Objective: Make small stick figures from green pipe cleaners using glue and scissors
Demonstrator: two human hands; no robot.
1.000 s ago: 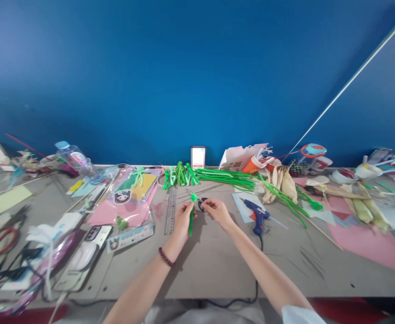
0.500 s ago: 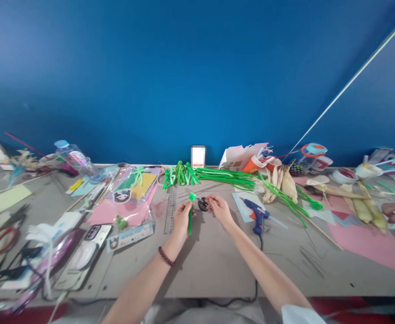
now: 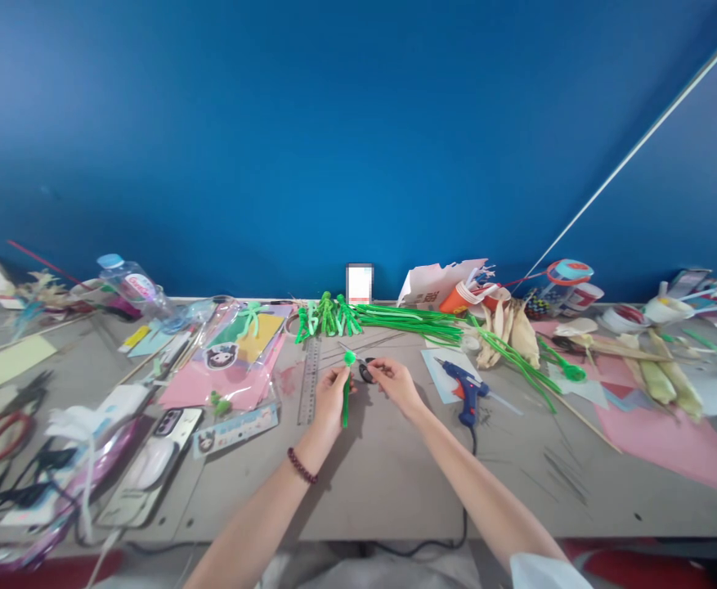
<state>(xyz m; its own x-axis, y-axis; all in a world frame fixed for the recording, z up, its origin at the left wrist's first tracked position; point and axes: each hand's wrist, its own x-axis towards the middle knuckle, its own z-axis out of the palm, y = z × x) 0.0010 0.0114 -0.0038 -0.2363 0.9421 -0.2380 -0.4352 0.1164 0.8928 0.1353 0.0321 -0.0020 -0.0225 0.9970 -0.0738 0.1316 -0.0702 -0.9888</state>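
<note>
My left hand is closed around a green fuzzy pipe-cleaner stem with a round, brighter green head on top. The stem stands about upright in the grip, its lower end poking out below my fingers. Just right of the head, my right hand is pinched with thumb and fingertips together; what it holds, if anything, is too small to make out. Black-handled scissors show behind its fingertips, partly covered. A clear ruler lies left of my left hand.
Green pipe cleaners lie along the back beside several twisted green figures. A blue hot glue gun rests to the right, its cord running to the front edge. At left are a phone, pink paper and red-handled scissors.
My right hand has shifted slightly left towards the green head, covering more of the scissors' handles. The other person's hand at the far right has left the view. My left hand stays put.
</note>
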